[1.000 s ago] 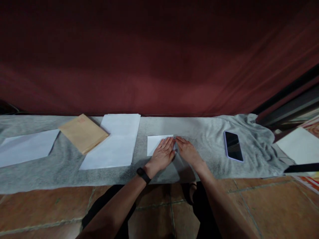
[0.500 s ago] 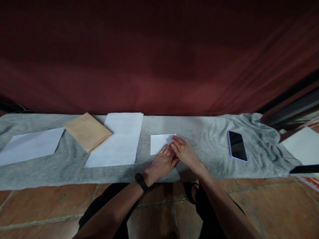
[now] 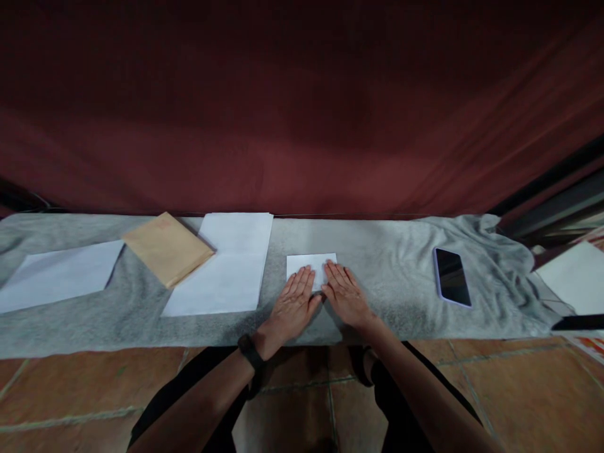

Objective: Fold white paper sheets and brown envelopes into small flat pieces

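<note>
- Black wristband (image 3: 250,352): on left wrist, nearer than the white paper stack (image 3: 226,277).
- Left hand (image 3: 293,305): right of the stack; flat, fingers extended, pressing the small paper rectangle (image 3: 318,270).
- Right hand (image 3: 348,299): flat, fingers extended, on the rectangle's right part.
- Small paper rectangle: on gray cloth (image 3: 391,248), right of the stack.
- Smartphone (image 3: 453,277): far right of the stack.
- Kraft envelope (image 3: 167,248): overlaps the stack's left side.
- Dark red fabric (image 3: 302,157): beyond the stack.

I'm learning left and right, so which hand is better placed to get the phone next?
Probably the right hand: it rests on the small paper nearer the phone, with cloth between. The left hand rests on that paper too, but farther from the phone.
</note>
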`<state>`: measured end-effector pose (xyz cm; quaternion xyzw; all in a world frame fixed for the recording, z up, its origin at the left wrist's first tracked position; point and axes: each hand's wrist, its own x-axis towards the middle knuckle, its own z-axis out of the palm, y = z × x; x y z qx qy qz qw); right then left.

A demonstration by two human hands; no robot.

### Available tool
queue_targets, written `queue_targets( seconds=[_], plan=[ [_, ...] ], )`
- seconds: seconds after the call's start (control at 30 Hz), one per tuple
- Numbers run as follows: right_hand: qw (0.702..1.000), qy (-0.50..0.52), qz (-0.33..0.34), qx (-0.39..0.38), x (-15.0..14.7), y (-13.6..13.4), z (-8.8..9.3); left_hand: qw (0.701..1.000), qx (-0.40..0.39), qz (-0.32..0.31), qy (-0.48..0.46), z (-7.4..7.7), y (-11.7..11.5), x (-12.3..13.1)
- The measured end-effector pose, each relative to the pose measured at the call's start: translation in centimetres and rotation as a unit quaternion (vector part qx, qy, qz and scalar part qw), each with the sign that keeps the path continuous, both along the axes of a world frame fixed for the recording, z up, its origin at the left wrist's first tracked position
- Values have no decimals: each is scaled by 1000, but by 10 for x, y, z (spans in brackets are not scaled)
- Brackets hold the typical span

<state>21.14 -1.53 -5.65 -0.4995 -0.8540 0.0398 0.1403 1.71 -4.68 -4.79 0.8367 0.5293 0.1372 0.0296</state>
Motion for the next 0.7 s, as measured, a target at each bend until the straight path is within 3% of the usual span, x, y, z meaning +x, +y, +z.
queue_targets(
  seconds=[0.53, 0.7],
  plan=[
    [996, 11, -92, 8, 5, -4, 0, 992, 9, 126, 13, -4, 12, -26],
    [993, 23, -119, 1, 8, 2, 3, 989, 16, 148, 10, 4, 16, -21]
  ],
)
